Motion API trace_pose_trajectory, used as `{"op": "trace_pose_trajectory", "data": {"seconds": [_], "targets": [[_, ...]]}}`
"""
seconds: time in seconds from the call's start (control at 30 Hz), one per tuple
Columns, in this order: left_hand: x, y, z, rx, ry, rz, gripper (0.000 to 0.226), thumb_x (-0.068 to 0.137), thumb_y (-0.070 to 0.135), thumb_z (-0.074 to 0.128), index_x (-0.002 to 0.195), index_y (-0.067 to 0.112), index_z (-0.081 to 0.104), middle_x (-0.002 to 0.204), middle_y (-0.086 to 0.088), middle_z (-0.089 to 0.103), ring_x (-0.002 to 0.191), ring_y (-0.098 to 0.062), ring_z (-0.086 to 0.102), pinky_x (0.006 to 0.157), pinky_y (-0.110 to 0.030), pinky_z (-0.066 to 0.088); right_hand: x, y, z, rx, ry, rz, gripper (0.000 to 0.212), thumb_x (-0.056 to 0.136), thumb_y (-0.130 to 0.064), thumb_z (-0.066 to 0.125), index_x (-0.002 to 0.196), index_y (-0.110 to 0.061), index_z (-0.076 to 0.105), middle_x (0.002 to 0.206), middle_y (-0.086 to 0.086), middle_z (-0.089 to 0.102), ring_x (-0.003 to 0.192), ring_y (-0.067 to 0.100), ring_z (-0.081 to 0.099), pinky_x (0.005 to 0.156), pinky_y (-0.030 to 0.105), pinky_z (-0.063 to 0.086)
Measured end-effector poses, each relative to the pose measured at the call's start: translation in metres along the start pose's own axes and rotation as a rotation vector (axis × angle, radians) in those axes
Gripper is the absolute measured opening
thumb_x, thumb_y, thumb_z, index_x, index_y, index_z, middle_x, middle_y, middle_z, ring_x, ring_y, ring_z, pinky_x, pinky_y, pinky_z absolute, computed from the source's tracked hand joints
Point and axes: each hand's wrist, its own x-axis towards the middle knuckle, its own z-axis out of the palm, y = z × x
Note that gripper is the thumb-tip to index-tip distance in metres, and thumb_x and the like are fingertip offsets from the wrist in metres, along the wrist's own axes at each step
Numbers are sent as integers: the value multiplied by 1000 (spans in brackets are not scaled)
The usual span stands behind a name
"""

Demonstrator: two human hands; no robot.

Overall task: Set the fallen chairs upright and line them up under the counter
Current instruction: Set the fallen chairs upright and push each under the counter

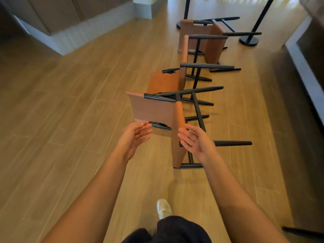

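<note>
Along the floor (pixel 70 120): we look down on pale wood planks that fill the view and carry everything else.
Counter (pixel 308 55): a dark, blurred front with a pale base runs down our right edge, apart from the chairs.
Cabinet block (pixel 70 35): brown doors over a white panelled base stand at upper left, well apart from the chairs.
Chair row: we count three brown chairs with black legs. All are tipped over in a line running away from us, legs horizontal and pointing right toward the counter.
Far chair (pixel 192 32): it lies just beside the posts.
Middle chair (pixel 164 81): its legs overlap those of the chairs on either side.
Nearest chair (pixel 154 109): its broad brown panel faces left and its thin panel stands edge-on straight ahead of us.
Posts: two black poles on round bases, one (pixel 249 40) at upper right and one (pixel 180 24) behind the far chair.
Left hand (pixel 135 135): wide, palm inward, holding nothing, at the near corner of the broad panel.
Right hand (pixel 194 142): wide, palm inward, fingers straight beside the thin panel; we cannot tell whether they touch it.
Shoe (pixel 164 208): one white shoe on the planks below us.
</note>
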Motion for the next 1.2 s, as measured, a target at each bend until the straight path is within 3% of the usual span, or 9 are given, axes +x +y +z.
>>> {"op": "trace_pose_trajectory", "data": {"seconds": [0.23, 0.47, 0.73, 0.93, 1.2], "targets": [[70, 57, -26, -45, 24, 19, 17, 96, 11, 45, 99, 11, 62, 98, -7, 70, 85, -17, 67, 72, -28, 55, 68, -31, 76, -14, -3, 11, 23, 99, -26, 47, 109, -17, 66, 105, 4, 74, 99, 17, 69, 85, 33, 51], [154, 115, -78, -1, -33, -15, 17, 96, 9, 45, 100, 10, 61, 99, -8, 69, 87, -20, 66, 81, -32, 52, 138, -31, 146, 73, 88, -29, 23, 99, -24, 46, 111, -16, 65, 105, 4, 74, 101, 18, 68, 83, 32, 51], [249, 214, -142, 150, -150, -40, 18, 95, 8, 44, 97, 11, 62, 99, -7, 69, 88, -18, 66, 80, -30, 51, 209, -16, 242, 287, 225, -12, 23, 98, -22, 45, 107, -15, 65, 97, 3, 76, 94, 17, 69, 77, 32, 51], [313, 253, -155, 183, -205, -74, 19, 96, 7, 44, 98, 11, 62, 99, -8, 70, 90, -19, 66, 76, -29, 54, 258, -36, 291, 378, 287, -7, 24, 97, -20, 46, 104, -11, 66, 94, 7, 76, 93, 19, 69, 75, 31, 51], [421, 312, -133, 257, -267, -76, 19, 96, 7, 45, 101, 9, 63, 103, -9, 70, 94, -22, 66, 90, -37, 50, 357, -84, 324, 434, 339, -9, 23, 96, -19, 45, 100, -10, 66, 94, 7, 74, 93, 20, 66, 77, 31, 50]]}}
